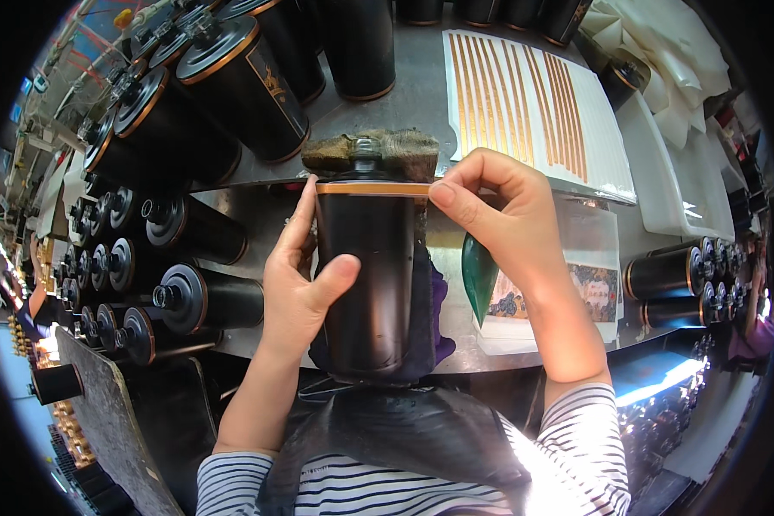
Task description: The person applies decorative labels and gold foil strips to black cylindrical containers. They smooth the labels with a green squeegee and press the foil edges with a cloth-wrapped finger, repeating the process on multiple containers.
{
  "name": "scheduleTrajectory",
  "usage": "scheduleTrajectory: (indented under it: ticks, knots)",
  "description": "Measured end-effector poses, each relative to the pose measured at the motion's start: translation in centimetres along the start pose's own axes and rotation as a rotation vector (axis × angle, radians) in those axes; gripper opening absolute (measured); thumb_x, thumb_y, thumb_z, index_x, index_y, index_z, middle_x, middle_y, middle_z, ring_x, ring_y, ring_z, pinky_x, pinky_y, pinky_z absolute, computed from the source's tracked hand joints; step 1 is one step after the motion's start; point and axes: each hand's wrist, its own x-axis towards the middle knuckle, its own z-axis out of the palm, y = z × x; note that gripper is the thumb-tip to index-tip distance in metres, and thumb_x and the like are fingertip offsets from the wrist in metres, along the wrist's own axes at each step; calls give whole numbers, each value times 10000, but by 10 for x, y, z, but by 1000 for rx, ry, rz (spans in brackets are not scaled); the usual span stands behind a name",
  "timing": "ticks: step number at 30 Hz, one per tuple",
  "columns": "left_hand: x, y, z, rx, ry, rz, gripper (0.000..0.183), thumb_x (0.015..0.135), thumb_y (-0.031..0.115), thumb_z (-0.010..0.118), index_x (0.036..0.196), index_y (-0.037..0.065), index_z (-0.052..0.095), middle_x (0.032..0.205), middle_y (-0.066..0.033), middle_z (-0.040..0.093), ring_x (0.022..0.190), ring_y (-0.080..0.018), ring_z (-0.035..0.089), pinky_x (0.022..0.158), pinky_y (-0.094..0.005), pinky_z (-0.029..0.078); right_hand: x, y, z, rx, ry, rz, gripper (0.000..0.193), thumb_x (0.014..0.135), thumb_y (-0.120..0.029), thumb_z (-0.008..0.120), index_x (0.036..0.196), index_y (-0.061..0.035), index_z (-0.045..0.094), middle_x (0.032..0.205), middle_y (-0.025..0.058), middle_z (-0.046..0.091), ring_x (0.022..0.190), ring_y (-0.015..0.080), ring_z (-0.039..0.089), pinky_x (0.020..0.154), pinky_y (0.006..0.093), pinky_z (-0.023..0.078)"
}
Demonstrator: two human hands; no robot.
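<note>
A black bottle (pixel 365 275) with a clear neck lies before me on a dark purple cloth (pixel 439 318), its neck pointing away against a worn block (pixel 408 153). My left hand (pixel 297 279) grips the bottle's left side, thumb across its front. A gold adhesive strip (pixel 374 188) runs around the bottle just below the shoulder. Its right end sticks out past the bottle, pinched between the thumb and fingers of my right hand (pixel 499 202). Below that palm hangs a pointed green blade-like piece (pixel 479 277); whether the hand holds it I cannot tell.
A white sheet of gold strips (pixel 516 103) lies at the back right, beside a white plastic tray (pixel 662 163). Printed paper (pixel 589 292) rests right of my hand. Several black bottles (pixel 241 82) stand at the back left; more lie on their sides at left (pixel 206 297) and right (pixel 666 279).
</note>
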Motion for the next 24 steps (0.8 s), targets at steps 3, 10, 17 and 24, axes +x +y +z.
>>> scheduleTrajectory:
  ticks: [3, 10, 17, 24]
  knots:
    - [-7, 2, -3, 262, 29, 143, 772, 850, 290, 691, 1439, -34, 311, 1385, -186, 461, 1303, -277, 420, 1081, -334, 295, 3, 9, -5, -9, -10, 72, 180, 849, -165, 714, 816, 2, 656, 721, -29, 605, 676, 29, 508, 621, 186, 406]
    - [-6, 35, 10, 996, -89, 415, 539, 850, 50, 556, 1368, 194, 515, 1269, -64, 588, 1357, -336, 349, 1039, -689, 59, 1, 15, -7, 55, -41, 162, 197, 902, -202, 643, 910, -9, 684, 713, -25, 582, 677, 41, 500, 616, 188, 380]
    - [7, 40, 39, 1255, -198, 587, 559, 751, 119, 697, 1295, 189, 588, 1093, -94, 643, 1304, -308, 419, 1063, -670, 63, 1, 24, -4, 107, 44, 124, 180, 911, -167, 630, 868, 1, 681, 732, -19, 603, 673, 29, 504, 609, 184, 405]
    - [-10, 10, 16, 251, 140, 54, 850, 797, 263, 756, 1444, -38, 295, 1325, -193, 503, 1193, -265, 523, 1055, -386, 349, 4, 13, 13, 121, 63, 102, 153, 845, -160, 717, 815, -22, 657, 711, -46, 591, 647, 10, 481, 586, 171, 384]
